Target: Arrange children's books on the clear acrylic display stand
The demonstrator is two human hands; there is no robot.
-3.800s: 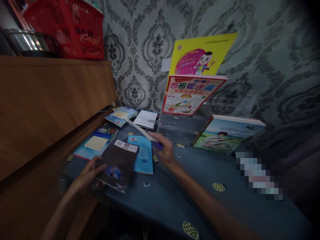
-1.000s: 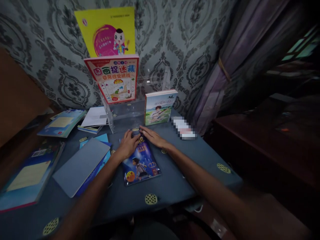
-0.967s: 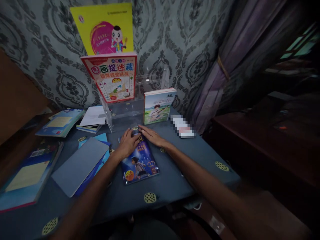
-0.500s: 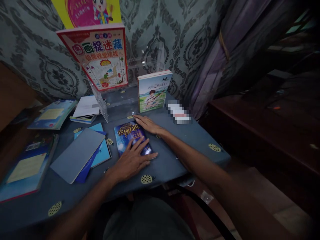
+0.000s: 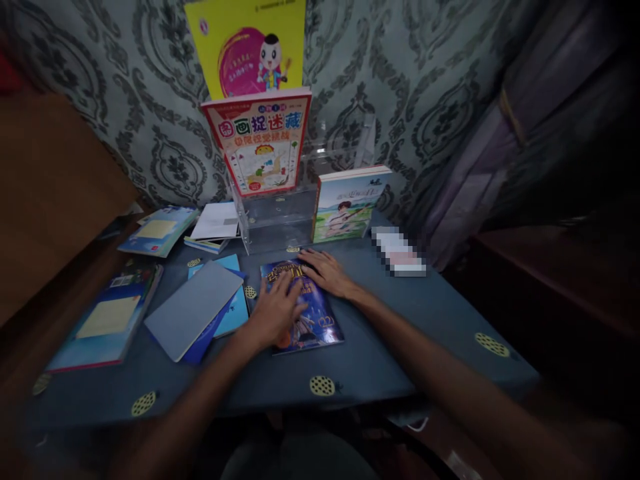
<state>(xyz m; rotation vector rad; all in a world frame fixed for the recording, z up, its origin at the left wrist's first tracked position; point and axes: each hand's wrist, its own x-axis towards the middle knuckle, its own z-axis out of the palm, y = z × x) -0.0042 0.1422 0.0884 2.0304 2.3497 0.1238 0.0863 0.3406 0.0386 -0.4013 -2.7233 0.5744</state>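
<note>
A dark blue book [image 5: 320, 323] with gold title letters and the number 22 lies flat on the cloth-covered table [image 5: 395, 347]. Over its left half is my left hand [image 5: 277, 307], fingers spread, slightly blurred. My right hand [image 5: 327, 272] rests at the book's far right corner, its fingers stretched out over the edge. Neither hand is wrapped round anything. Just left of the book lie a grey-blue notebook [image 5: 195, 307] and a light blue book [image 5: 235, 313], overlapping. Part of the blue cover is hidden beneath my hands.
Behind stands a clear acrylic rack [image 5: 273, 223] holding a red picture book [image 5: 263, 147], a yellow book [image 5: 250, 47] and a book with a guitar player [image 5: 347, 207]. More books [image 5: 105, 320] lie at the left. A pixelated object [image 5: 399, 251] sits at the right.
The camera view has shifted, so the scene sits further right. My left hand has slid up the cover towards the title, uncovering its lower part. My right hand stays near the far corner.
</note>
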